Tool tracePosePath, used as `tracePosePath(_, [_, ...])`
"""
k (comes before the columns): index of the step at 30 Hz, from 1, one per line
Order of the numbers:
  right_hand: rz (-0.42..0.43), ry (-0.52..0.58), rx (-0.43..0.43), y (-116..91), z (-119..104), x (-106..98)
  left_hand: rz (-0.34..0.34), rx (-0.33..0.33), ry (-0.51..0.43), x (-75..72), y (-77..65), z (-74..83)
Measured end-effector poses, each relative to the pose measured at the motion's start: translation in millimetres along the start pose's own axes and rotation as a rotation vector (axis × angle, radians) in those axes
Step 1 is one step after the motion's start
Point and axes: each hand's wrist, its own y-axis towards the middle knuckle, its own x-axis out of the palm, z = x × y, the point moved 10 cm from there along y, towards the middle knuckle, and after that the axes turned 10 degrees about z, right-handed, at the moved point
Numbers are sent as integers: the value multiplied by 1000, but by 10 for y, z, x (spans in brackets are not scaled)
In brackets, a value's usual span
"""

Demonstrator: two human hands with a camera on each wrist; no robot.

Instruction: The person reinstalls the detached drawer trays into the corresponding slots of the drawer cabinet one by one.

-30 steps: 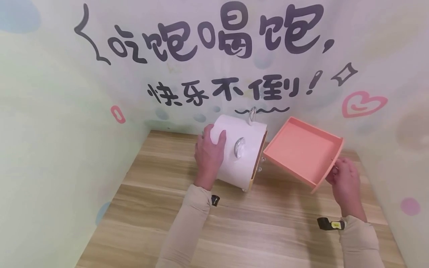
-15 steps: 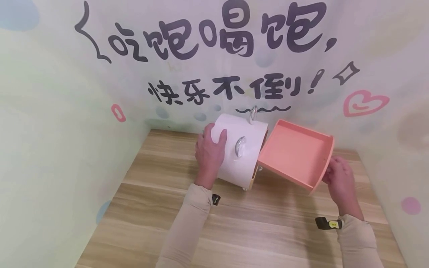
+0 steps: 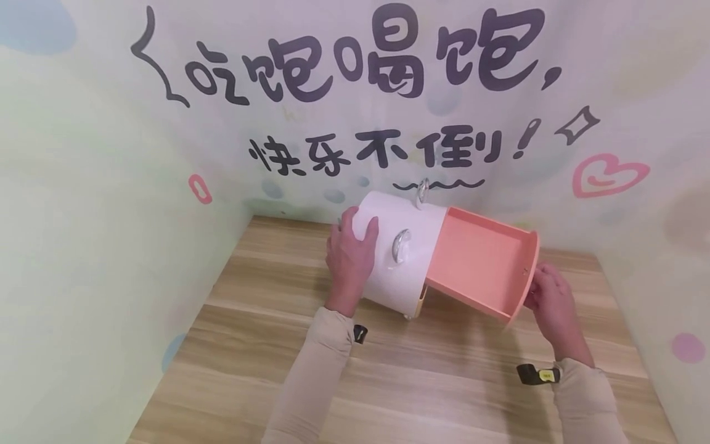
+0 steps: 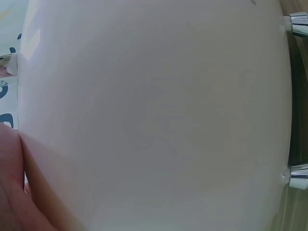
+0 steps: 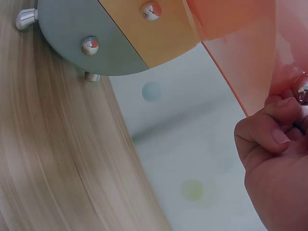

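A white drawer cabinet [image 3: 407, 271] with a rounded shell stands on the wooden tabletop. My left hand [image 3: 350, 262] grips its rear end, thumb on the top and fingers over the far side. At the cabinet's front, a coral drawer [image 3: 479, 262] sits partly inside the uppermost opening, most of its length outside. The right hand [image 3: 554, 302] holds this drawer by its front; in the right wrist view the curled fingers pinch a shiny knob [image 5: 303, 89]. Below it, the right wrist view shows a yellow drawer front [image 5: 163, 36] and a grey-green drawer front [image 5: 103, 55].
Silver handle-like fittings [image 3: 399, 246] stick up from the cabinet shell, and short metal feet [image 5: 92, 76] carry it. The wooden tabletop [image 3: 432, 376] stretches toward the person. A wall [image 3: 299, 117] with dark lettering rises close behind the cabinet.
My right hand has moved left with the coral drawer, from apart from the cabinet to partly inside its upper opening. The left hand keeps its place on the cabinet.
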Motion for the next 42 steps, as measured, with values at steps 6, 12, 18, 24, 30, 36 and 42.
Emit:
tracePosePath(6, [11,-17,3,-9,15,-27,3,0,-3,-7,1,-2])
tracePosePath(12, [3,-46,1,-20,-16,0,10,0,-6,-15,1,-3])
tracePosePath(18, [2,-63,21,13,11,60,-5,2,-10,5,-7,0])
tracePosePath(24, [42,-184,27,37,47,87,-13,1,-8,10,-10,-2])
tracePosePath(30, [48,-232,24,41,74,148,-10,-11,-11,-3,-5,-13])
tracePosePath(36, [27,-294,13,48,118,226,-9,-16,-10,-2,-2,-20])
tracePosePath(42, [17,-352,0,78,151,349,-4,-14,-7,-6,-8,-20])
